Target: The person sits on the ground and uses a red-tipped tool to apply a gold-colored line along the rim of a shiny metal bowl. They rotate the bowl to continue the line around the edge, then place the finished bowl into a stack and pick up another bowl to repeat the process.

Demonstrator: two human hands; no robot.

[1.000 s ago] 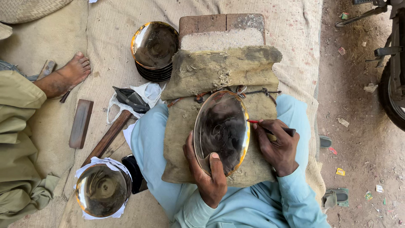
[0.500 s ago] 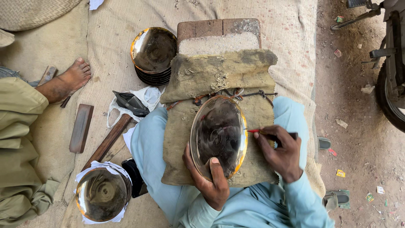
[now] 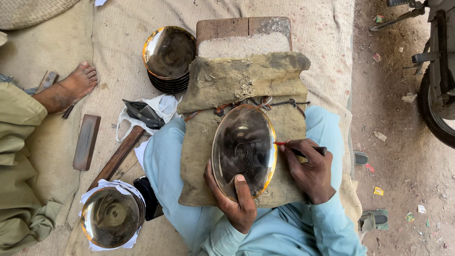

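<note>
Two hands work one shiny metal plate (image 3: pixel 244 151), which lies on a burlap pad (image 3: pixel 246 95) across the person's lap, near the middle of the woven mat (image 3: pixel 123 71) on the ground. The left hand (image 3: pixel 234 204) clenches the plate's near rim, thumb laid over onto the polished face. The right hand (image 3: pixel 310 170) pinches a thin red-tipped tool (image 3: pixel 298 149), its point touching the plate's right rim. Over the last second the plate has swung slightly under the left hand's grip, and the tool tip has stayed on the right rim, so the marking seems to be creeping along that edge. A stack of plates (image 3: pixel 169 57) sits towards the mat's far edge, left of the brick (image 3: pixel 244 28).
</note>
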